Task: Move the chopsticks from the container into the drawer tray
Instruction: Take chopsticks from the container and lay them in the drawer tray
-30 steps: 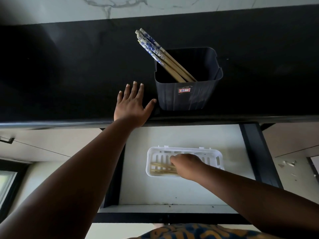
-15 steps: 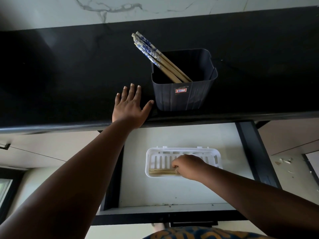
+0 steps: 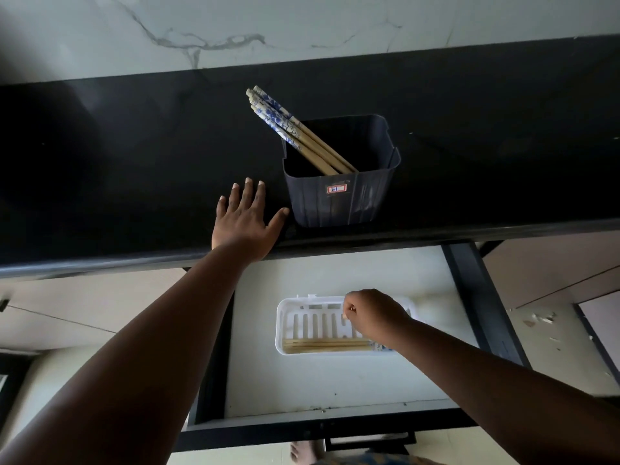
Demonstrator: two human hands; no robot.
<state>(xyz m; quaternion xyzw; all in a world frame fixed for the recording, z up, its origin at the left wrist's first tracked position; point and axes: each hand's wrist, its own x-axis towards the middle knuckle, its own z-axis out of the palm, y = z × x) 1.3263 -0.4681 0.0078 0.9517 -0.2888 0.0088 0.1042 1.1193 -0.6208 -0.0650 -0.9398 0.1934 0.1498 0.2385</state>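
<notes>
A dark square container [image 3: 339,203] stands on the black counter, holding several bamboo chopsticks [image 3: 292,132] with blue-and-white tops that lean to the upper left. Below it, a white slotted tray [image 3: 285,325] lies in the open drawer, and a few chopsticks [image 3: 327,345] rest flat along its near side. My left hand [image 3: 246,224] lies flat on the counter, fingers spread, just left of the container. Above the tray's right half, my right hand [image 3: 374,313] is loosely curled with nothing visible in it.
The drawer [image 3: 335,380] has a pale floor and dark side rails [image 3: 479,303]. The black counter edge [image 3: 100,263] runs across above it. A marble wall [image 3: 302,25] backs the counter. A bare foot [image 3: 303,453] shows below the drawer front.
My right hand has let go of the chopsticks in the tray and lifted up and to the right. The left hand has stayed flat on the counter.
</notes>
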